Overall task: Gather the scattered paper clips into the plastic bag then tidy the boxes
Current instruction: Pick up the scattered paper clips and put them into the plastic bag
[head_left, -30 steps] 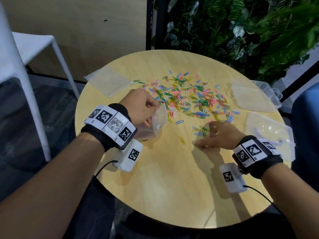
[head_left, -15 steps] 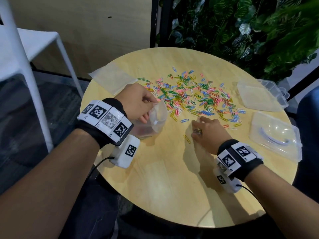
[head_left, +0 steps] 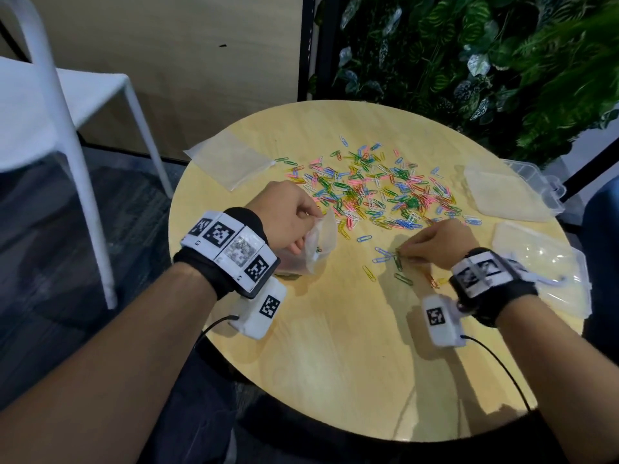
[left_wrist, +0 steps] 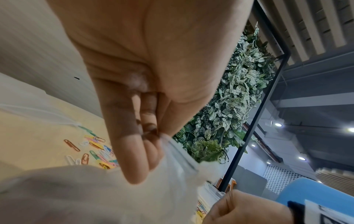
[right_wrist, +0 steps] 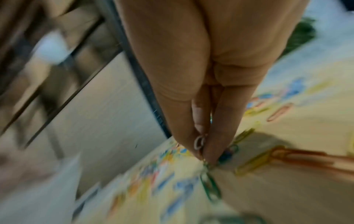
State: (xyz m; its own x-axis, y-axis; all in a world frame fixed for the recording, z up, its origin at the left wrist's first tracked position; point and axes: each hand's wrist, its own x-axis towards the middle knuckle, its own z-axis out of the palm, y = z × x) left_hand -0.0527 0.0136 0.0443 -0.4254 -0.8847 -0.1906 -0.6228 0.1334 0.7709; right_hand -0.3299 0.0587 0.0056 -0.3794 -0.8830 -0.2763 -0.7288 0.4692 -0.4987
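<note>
— Currently held?
— My left hand (head_left: 284, 218) pinches the clear plastic bag (head_left: 320, 244) at its mouth; my right hand (head_left: 437, 242) pinches coloured paper clips (head_left: 371, 192), which lie scattered across the far side of the round wooden table (head_left: 335, 346).

Right wrist view smeared by motion; paper clips (right_wrist: 209, 187) on the surface (right_wrist: 287, 197) read as coloured streaks. Left hand (head_left: 284, 216) hides the plastic bag (head_left: 321, 242) mouth; bag contents too small to tell.
</note>
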